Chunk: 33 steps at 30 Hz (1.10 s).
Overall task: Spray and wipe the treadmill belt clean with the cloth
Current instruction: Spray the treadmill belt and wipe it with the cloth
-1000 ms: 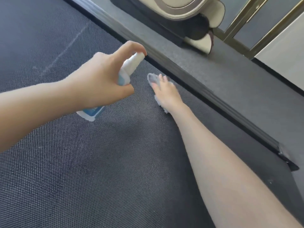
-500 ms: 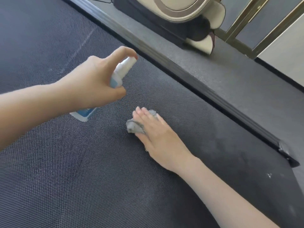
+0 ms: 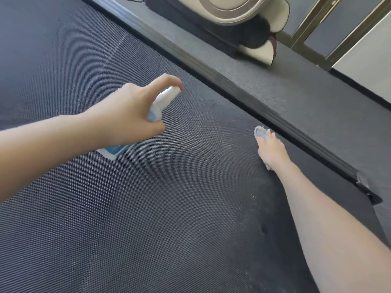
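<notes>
Just beside the cloth (image 3: 259, 132) runs the side rail (image 3: 213, 74), beige machine (image 3: 232, 9) beyond.

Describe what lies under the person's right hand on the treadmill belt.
A grey cloth lies under the right hand on the belt. Only its edges show; the hand covers the rest.

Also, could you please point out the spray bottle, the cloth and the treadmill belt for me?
spray bottle (image 3: 164, 100): head view, on its white spray neck.
cloth (image 3: 259, 132): head view, on the grey fold at its far end.
treadmill belt (image 3: 169, 218): head view, on bare textured surface near the middle.
</notes>
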Each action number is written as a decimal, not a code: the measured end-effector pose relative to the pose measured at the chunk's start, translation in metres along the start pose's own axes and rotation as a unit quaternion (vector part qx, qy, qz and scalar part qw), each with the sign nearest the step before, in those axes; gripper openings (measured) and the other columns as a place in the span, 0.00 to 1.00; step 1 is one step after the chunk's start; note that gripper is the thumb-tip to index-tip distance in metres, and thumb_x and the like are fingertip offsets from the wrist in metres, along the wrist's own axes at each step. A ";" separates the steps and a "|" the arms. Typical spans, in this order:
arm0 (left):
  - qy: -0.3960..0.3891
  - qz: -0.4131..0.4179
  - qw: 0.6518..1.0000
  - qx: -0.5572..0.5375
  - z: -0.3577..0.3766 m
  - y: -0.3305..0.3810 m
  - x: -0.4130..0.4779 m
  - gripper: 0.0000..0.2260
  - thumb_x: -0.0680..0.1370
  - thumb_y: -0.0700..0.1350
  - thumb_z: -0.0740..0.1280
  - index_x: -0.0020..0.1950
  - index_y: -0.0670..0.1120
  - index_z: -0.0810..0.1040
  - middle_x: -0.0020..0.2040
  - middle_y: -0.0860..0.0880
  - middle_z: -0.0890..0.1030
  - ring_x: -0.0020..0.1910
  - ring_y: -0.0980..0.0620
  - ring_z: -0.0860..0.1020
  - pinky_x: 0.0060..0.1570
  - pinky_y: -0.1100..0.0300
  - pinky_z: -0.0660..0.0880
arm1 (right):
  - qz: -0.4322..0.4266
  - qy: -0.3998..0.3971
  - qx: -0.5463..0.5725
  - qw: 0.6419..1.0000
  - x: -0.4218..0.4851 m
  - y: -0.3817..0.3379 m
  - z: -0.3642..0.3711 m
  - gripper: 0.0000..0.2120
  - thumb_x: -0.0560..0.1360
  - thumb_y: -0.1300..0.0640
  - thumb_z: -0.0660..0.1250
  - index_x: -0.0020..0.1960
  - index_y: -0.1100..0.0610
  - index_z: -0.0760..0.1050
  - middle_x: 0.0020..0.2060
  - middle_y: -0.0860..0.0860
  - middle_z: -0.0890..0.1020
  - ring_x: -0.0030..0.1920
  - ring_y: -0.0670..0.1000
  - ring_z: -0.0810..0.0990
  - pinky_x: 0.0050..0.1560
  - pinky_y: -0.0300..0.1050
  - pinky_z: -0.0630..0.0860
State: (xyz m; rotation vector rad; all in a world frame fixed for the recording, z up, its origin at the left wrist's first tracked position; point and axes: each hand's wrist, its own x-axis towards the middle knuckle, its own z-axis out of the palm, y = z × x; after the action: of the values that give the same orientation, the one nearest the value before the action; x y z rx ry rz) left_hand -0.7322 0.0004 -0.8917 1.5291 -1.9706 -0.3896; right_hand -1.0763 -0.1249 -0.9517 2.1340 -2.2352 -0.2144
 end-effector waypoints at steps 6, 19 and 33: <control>-0.010 0.030 0.999 0.011 0.000 0.011 -0.004 0.26 0.72 0.41 0.68 0.67 0.56 0.64 0.30 0.49 0.73 0.26 0.54 0.71 0.26 0.61 0.63 | -0.082 0.004 0.112 0.990 -0.046 -0.041 -0.016 0.25 0.82 0.51 0.51 0.76 0.58 0.52 0.75 0.56 0.58 0.74 0.57 0.57 0.71 0.50 0.56; 0.010 0.043 0.999 -0.020 -0.007 0.013 -0.025 0.26 0.71 0.41 0.67 0.65 0.57 0.64 0.27 0.48 0.71 0.24 0.51 0.70 0.25 0.60 0.62 | -0.534 0.068 0.136 0.832 -0.257 -0.136 0.004 0.22 0.81 0.50 0.52 0.71 0.59 0.65 0.71 0.53 0.68 0.74 0.52 0.61 0.72 0.52 0.59; 0.005 0.031 0.997 -0.076 -0.026 0.005 -0.053 0.27 0.72 0.44 0.70 0.68 0.54 0.64 0.31 0.48 0.76 0.28 0.51 0.76 0.33 0.54 0.76 | -0.307 0.012 0.171 0.936 -0.193 -0.065 0.003 0.24 0.81 0.48 0.53 0.75 0.53 0.56 0.75 0.43 0.56 0.75 0.40 0.48 0.74 0.42 0.49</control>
State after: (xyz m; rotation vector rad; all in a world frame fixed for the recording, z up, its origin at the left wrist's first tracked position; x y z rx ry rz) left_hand -0.7117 0.0551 -0.8836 1.3683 -1.9301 -0.4936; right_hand -1.0030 0.0645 -0.9505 2.9458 -1.6066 0.2022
